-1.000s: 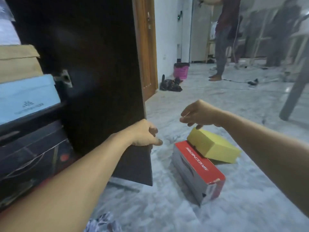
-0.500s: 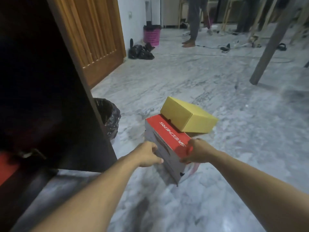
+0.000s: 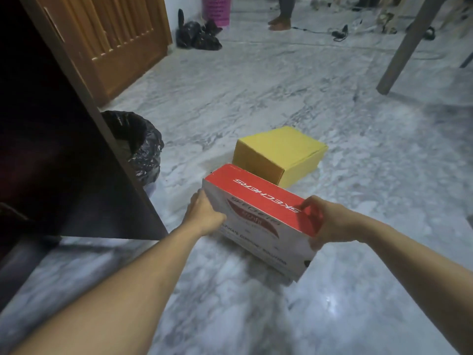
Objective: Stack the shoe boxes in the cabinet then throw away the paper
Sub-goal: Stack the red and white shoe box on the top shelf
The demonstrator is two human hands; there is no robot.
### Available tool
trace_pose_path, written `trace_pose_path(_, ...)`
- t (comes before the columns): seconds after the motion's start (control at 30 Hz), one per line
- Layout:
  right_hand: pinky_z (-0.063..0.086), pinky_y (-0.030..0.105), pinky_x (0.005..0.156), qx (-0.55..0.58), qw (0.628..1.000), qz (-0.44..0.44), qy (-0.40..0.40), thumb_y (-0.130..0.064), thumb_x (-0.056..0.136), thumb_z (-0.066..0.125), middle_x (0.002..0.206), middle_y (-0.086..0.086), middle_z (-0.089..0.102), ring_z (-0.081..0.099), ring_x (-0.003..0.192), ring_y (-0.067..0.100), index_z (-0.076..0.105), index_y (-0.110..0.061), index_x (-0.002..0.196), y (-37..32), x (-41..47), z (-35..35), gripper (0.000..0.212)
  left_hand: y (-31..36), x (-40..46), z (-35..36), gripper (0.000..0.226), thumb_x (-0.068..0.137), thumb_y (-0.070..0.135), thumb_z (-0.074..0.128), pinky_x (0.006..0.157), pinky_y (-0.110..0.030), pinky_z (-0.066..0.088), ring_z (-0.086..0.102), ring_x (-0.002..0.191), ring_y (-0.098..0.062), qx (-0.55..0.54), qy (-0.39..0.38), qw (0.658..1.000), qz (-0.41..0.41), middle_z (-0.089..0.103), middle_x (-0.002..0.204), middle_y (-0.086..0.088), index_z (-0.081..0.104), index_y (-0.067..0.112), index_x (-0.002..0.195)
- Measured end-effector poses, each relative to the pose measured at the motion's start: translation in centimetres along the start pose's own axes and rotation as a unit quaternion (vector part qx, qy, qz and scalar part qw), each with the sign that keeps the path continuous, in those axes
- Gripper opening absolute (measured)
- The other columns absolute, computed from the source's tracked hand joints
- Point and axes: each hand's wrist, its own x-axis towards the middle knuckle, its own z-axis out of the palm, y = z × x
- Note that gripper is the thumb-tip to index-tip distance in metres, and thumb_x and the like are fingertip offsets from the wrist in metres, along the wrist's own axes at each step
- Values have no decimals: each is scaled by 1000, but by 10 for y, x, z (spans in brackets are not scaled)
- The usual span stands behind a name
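A white shoe box with a red lid [image 3: 258, 219] is held between both hands just above the marble floor, tilted toward me. My left hand [image 3: 203, 213] grips its left end. My right hand [image 3: 323, 221] grips its right end, with the thumb over the red lid. A yellow box [image 3: 279, 153] lies on the floor just behind it. The dark open cabinet door [image 3: 76, 149] stands at the left; the cabinet's inside is out of view.
A bin lined with a black bag [image 3: 138, 144] stands behind the cabinet door. Farther back are a wooden door [image 3: 115, 42], black bags [image 3: 197, 37], a pink bin [image 3: 217, 8], a person's feet [image 3: 280, 23] and a table leg [image 3: 407, 47].
My left hand left the cabinet door and both hands came down onto the red-lidded box. The box has tilted and risen off the floor; the yellow box no longer rests on it.
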Motion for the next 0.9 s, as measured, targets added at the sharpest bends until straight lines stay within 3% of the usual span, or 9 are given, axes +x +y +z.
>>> trace_pose_path(0.1, 51, 35, 89, 50, 997, 23, -60, -10, 54, 83, 120, -4, 54, 57, 104, 18, 46, -41, 130, 28, -15, -15, 90, -14, -9, 8, 70, 79, 22, 70, 79, -39, 50, 51, 115, -32, -40, 2, 999, -37, 47, 132, -9, 26, 13, 133)
trace_pose_path(0.17, 51, 39, 94, 84, 994, 26, -65, -6, 56, 74, 127, -1, 54, 56, 111, 20, 51, -39, 132, 42, -19, -18, 87, -22, -16, 16, 60, 79, 23, 73, 78, -35, 49, 58, 105, -29, -84, -21, 994, -60, 57, 121, -7, 36, 14, 125)
trace_pose_path(0.23, 57, 39, 86, 152, 987, 33, -44, 2, 66, 63, 124, 2, 59, 61, 107, 23, 55, -34, 131, 51, -21, -17, 74, -30, -24, 25, 49, 76, 25, 77, 88, -37, 53, 63, 100, -24, -140, -40, 987, -68, 66, 113, -6, 51, 14, 115)
trace_pose_path(0.33, 61, 40, 74, 242, 969, 46, 17, -2, 76, 58, 119, 0, 62, 65, 99, 24, 61, -35, 125, 56, -23, -8, 59, -38, -34, 38, 53, 64, 35, 79, 94, -40, 53, 67, 97, -19, -163, -67, 982, -63, 71, 105, 0, 63, 15, 110)
trace_pose_path(0.43, 61, 44, 68, 333, 937, 64, 82, -1, 75, 60, 125, 1, 59, 64, 100, 28, 46, -35, 139, 64, -21, 6, 74, -45, -39, 49, 53, 61, 24, 81, 92, -36, 54, 69, 96, -16, -198, -78, 975, -65, 73, 104, 2, 64, 16, 111)
trace_pose_path(0.6, 59, 57, 68, 419, 885, 139, 148, -23, 83, 67, 101, 16, 66, 67, 81, 30, 46, -13, 126, 72, -21, 35, 49, -42, -54, 50, 56, 49, 16, 77, 89, -34, 54, 69, 98, -18, -238, -86, 965, -64, 74, 103, 1, 67, 15, 104)
trace_pose_path(0.7, 59, 55, 71, 412, 882, 128, 191, -35, 78, 71, 110, 10, 65, 68, 89, 30, 42, -12, 132, 67, -28, 35, 65, -36, -70, 42, 63, 51, 5, 80, 87, -34, 54, 67, 98, -19, -260, -71, 962, -50, 71, 107, -4, 61, 10, 111)
trace_pose_path(0.8, 56, 52, 85, 408, 882, 88, 219, -40, 76, 75, 128, 7, 58, 63, 106, 27, 40, -14, 133, 59, -45, 23, 72, -28, -89, 28, 57, 61, -2, 82, 75, -24, 52, 67, 95, -13, -270, -49, 961, -24, 71, 105, 1, 61, 13, 111)
trace_pose_path(0.9, 57, 46, 80, 395, 890, 46, 224, -43, 73, 81, 127, 7, 58, 64, 103, 24, 47, -18, 128, 45, -70, 2, 69, -16, -108, 7, 55, 55, 8, 85, 74, -26, 54, 68, 91, -13, -275, -6, 961, 11, 72, 104, 3, 63, 21, 104)
